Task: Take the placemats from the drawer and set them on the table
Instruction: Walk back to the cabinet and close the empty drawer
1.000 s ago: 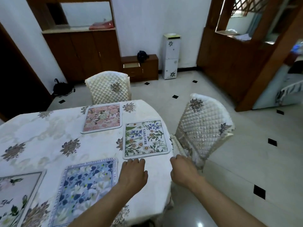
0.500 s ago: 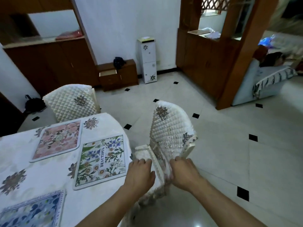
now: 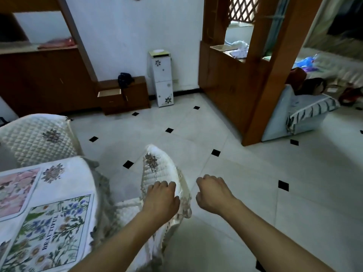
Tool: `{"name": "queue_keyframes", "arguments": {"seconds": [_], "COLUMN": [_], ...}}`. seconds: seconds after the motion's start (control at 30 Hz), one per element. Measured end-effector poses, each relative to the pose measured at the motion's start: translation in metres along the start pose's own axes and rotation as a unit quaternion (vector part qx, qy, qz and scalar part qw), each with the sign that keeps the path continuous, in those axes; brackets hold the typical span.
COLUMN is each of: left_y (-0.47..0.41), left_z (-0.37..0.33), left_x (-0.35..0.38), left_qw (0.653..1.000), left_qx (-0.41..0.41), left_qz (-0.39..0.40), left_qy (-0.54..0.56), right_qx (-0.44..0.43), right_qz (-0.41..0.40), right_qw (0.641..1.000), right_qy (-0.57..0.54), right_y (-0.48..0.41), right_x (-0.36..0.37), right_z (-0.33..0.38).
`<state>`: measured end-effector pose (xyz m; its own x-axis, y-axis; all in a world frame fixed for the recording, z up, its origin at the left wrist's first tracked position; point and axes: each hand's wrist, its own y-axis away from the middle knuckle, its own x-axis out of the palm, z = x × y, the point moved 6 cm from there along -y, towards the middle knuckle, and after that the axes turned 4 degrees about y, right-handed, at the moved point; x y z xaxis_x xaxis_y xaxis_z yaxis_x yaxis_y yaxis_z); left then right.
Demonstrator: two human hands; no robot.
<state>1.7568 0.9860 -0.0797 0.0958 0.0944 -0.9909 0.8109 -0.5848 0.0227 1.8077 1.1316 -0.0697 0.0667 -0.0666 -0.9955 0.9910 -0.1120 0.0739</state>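
Two placemats lie on the white floral-clothed table [image 3: 66,179] at the lower left: a pink floral placemat [image 3: 13,193] and a green-and-blue floral placemat [image 3: 51,232] printed "BEAUTIFUL". Across the room, the drawer [image 3: 110,93] of a low wooden cabinet stands pulled open; its inside is not visible. My left hand [image 3: 162,198] hovers in front of a quilted chair back [image 3: 157,167], fingers curled, holding nothing. My right hand [image 3: 213,193] is over the floor to the right of that chair, a loose empty fist.
A second quilted chair [image 3: 37,140] stands behind the table. Against the far wall are a tall white floral cabinet [image 3: 162,79] and a dark sideboard [image 3: 45,79]. A wooden partition [image 3: 235,75] and a sofa [image 3: 302,112] sit right. Tiled floor [image 3: 255,183] stretches ahead.
The view has swung right, sliding the table to the lower left and the blue placemat out of sight. Both hands have left the table edge for the chair and floor.
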Motion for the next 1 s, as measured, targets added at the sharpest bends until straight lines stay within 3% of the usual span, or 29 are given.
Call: {"name": "queue_keyframes", "arguments": {"seconds": [0.57, 1.0], "left_y": [-0.291, -0.454], "left_z": [0.048, 0.058], "left_x": [-0.012, -0.001], "left_qw": [0.994, 0.957], "left_qx": [-0.097, -0.286], "left_qz": [-0.045, -0.029], "left_qy": [0.015, -0.027], "right_qx": [-0.019, -0.217], "right_qz": [-0.003, 0.036], "right_qw": [1.000, 0.976], "right_qy": [0.002, -0.005], "right_y": [-0.278, -0.533], "right_x": [-0.029, -0.026], "right_z": [-0.179, -0.266]}}
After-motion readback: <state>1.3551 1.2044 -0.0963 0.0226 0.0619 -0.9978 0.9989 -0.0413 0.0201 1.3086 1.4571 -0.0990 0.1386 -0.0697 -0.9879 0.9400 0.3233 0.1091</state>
